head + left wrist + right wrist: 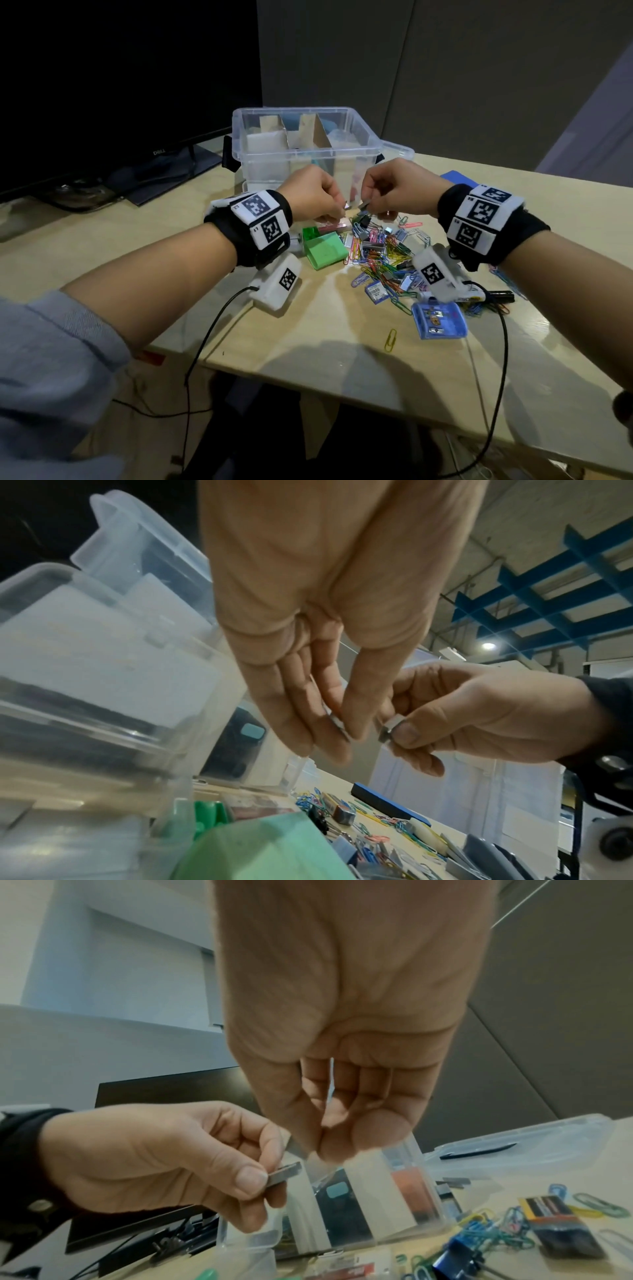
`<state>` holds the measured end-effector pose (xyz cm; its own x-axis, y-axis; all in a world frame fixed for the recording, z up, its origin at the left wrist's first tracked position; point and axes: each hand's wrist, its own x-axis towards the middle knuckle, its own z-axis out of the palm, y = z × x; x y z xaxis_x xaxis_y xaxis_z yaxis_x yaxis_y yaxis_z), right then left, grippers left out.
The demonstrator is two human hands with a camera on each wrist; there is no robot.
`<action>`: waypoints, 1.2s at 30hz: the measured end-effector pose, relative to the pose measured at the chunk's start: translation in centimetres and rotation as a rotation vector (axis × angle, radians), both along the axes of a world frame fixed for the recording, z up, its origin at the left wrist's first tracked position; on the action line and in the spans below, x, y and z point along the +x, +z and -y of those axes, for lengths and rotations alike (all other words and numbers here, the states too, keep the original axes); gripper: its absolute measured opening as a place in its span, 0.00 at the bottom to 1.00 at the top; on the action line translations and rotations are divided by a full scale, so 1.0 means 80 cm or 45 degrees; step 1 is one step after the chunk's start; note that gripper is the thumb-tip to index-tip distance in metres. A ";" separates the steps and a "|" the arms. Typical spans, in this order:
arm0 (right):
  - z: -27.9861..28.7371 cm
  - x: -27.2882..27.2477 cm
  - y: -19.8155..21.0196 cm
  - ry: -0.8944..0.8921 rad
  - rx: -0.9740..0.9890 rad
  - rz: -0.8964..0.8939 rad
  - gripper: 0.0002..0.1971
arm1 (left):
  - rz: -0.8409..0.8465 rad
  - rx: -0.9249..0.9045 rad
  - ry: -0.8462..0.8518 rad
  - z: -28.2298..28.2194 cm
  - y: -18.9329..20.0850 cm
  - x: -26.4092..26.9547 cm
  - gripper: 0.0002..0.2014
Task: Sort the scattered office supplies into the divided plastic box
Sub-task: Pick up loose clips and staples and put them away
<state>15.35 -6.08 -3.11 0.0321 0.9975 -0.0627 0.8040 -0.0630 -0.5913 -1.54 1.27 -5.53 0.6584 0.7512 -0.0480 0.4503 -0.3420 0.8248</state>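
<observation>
Left hand: the left hand (pixel 313 195) is above the tabletop (pixel 308 342), just before the divided plastic box (pixel 301 144); thumb and fingers pinch a staple strip (pixel 286 1173).
Right hand: the right hand (pixel 394 192) is just beside the left one, the fingertips nearly meeting; it pinches a second staple strip (pixel 388 727).
Long axis: in the right wrist view the left strip lies almost level, its free end toward the right hand. The right strip appears end-on in the left wrist view, so its axis is not clear.
Views: the head view shows both strips only as small grey bits between the fingers. Only this view shows the whole paper clip pile (pixel 387 257) and the green case (pixel 323 251) in the middle of the tabletop.
Box: it stands at the far edge of the tabletop, with upright cardboard dividers (pixel 318 135).
</observation>
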 end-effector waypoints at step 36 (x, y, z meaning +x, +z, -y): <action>-0.001 -0.033 -0.001 -0.186 0.265 -0.560 0.08 | 0.377 -0.465 0.165 0.001 -0.002 -0.022 0.10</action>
<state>12.69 -5.99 -3.16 0.1873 0.9774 0.0982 0.4679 -0.0009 -0.8838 -3.26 1.22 -5.73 0.5857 0.7968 -0.1489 0.1982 0.0374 0.9795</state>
